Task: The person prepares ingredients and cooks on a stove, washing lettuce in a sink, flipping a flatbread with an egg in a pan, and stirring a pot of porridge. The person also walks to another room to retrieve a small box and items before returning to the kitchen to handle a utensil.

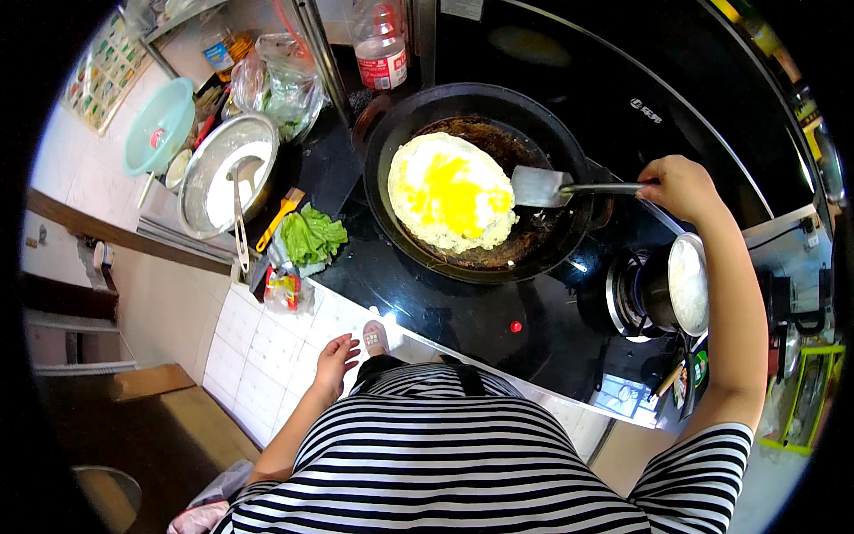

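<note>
My right hand (680, 187) grips the dark handle of a metal spatula (542, 187). The spatula's flat blade lies in a large black wok (467, 275), at the right edge of a round pancake topped with yellow egg (454, 190). Brown residue shows on the wok's inside around the pancake. My left hand (337, 364) hangs beside my body, off the front edge of the cooktop, fingers apart and holding nothing. Left of the wok lie green lettuce leaves (312, 235) and an orange-handled brush (280, 217). A metal bowl (193, 210) there holds white batter and a ladle (238, 207).
A pot with a pale lid or contents (687, 284) stands on the right burner (627, 294). A small red cap (515, 326) lies on the black cooktop (460, 340). A plastic bottle (380, 60), plastic bags (287, 80) and a turquoise basin (160, 127) stand at the back left.
</note>
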`<action>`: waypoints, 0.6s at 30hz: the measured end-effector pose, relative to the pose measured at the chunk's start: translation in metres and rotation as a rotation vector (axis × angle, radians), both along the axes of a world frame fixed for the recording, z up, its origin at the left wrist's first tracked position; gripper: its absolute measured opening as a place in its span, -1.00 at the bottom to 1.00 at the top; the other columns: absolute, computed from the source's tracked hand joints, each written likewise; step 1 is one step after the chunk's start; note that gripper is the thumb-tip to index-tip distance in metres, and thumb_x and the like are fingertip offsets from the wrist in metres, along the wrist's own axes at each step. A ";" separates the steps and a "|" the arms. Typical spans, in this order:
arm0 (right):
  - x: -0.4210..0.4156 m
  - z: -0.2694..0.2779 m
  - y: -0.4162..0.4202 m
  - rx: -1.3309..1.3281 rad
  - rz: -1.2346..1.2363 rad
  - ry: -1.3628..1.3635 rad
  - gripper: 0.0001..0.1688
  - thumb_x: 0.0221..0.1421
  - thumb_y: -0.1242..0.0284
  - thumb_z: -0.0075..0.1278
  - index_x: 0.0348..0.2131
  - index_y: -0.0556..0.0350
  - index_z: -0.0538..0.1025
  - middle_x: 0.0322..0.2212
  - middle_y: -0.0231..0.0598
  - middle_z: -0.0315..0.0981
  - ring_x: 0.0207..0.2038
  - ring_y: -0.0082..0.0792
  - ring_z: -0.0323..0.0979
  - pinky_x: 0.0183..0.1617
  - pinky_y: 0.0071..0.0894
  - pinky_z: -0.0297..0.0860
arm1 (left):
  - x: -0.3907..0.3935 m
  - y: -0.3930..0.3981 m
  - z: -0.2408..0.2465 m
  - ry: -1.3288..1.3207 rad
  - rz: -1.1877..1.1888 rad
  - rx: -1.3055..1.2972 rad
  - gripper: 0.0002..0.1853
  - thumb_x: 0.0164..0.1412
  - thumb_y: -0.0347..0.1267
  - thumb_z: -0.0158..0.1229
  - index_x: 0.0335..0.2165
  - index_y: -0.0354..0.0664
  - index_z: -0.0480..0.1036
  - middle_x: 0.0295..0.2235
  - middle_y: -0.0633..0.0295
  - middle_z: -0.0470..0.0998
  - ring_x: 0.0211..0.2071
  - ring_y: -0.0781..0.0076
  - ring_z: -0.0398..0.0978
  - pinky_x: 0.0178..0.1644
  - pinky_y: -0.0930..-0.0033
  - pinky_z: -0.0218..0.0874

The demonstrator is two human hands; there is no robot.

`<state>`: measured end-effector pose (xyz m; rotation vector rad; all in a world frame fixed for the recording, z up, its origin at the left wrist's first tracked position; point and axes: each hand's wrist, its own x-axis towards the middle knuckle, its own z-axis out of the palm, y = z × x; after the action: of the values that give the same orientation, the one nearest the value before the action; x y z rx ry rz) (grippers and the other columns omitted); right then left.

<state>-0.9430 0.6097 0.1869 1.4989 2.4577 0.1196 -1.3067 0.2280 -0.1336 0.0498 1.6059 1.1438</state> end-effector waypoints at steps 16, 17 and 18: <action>0.001 0.002 0.004 -0.016 -0.061 0.009 -0.72 -0.24 0.26 0.15 -0.44 -0.04 0.57 -0.51 -0.25 0.48 -0.41 -0.28 0.45 -0.32 -0.33 0.35 | -0.066 -0.021 0.013 0.078 -0.071 -0.046 -0.68 0.17 -0.28 -0.04 -0.12 -0.16 0.30 -0.23 0.21 0.46 -0.24 0.44 0.41 -0.22 0.41 0.25; -0.002 0.011 0.005 -0.040 -0.109 -0.026 -0.74 -0.24 0.27 0.15 -0.45 -0.05 0.57 -0.49 -0.23 0.48 -0.38 -0.24 0.44 -0.30 -0.30 0.35 | -0.068 -0.025 0.011 0.073 -0.065 -0.057 -0.68 0.17 -0.28 -0.04 -0.12 -0.16 0.30 -0.23 0.21 0.46 -0.24 0.44 0.41 -0.22 0.41 0.25; 0.000 0.013 0.007 0.001 -0.091 -0.050 -0.75 -0.25 0.28 0.15 -0.47 -0.02 0.57 -0.53 -0.25 0.49 -0.44 -0.31 0.46 -0.35 -0.34 0.35 | -0.068 -0.025 0.011 0.069 -0.064 -0.069 -0.68 0.17 -0.27 -0.04 -0.12 -0.16 0.29 -0.23 0.21 0.46 -0.24 0.44 0.41 -0.22 0.40 0.25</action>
<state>-0.9431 0.6169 0.1996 1.5862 2.3464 0.1395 -1.3751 0.2032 -0.1225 0.0963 1.6916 1.0463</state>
